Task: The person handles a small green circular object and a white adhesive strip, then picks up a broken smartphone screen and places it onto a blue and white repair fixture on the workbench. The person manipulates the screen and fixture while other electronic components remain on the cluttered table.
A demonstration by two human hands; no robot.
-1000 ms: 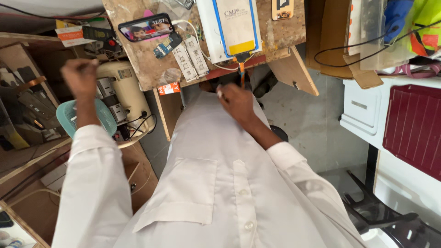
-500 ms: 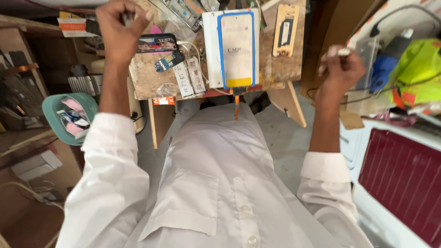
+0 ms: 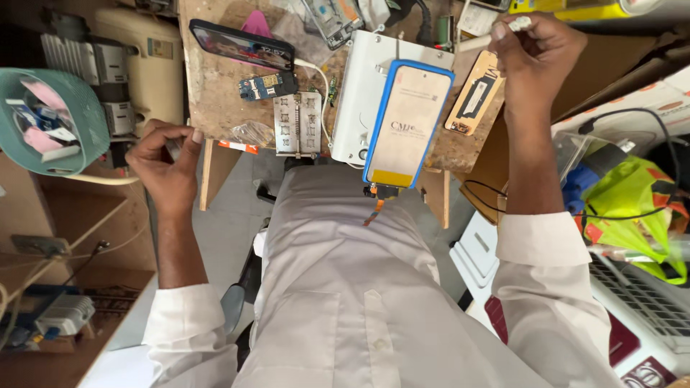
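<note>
A phone screen in a blue frame [image 3: 406, 122] lies on a white pad [image 3: 363, 86] at the near edge of a small wooden bench [image 3: 219, 100], with an orange flex cable [image 3: 375, 210] hanging from it over my lap. My right hand [image 3: 535, 57] is raised at the bench's right end and pinches a small white piece [image 3: 519, 23] between thumb and fingertips, above a tan phone part [image 3: 474, 100]. My left hand [image 3: 165, 169] hovers left of the bench with its fingers curled together; I cannot tell whether anything is in it.
On the bench lie a black phone [image 3: 241, 44], a small circuit board [image 3: 266, 85] and a metal holding jig [image 3: 297, 123]. A teal basket [image 3: 86, 108] of small parts hangs at the left. A yellow-green bag [image 3: 625, 194] and black cables sit at the right.
My left hand has dropped from above the bench to its left side. My right hand has moved in over the bench's right end. The view has closed in on the bench.
</note>
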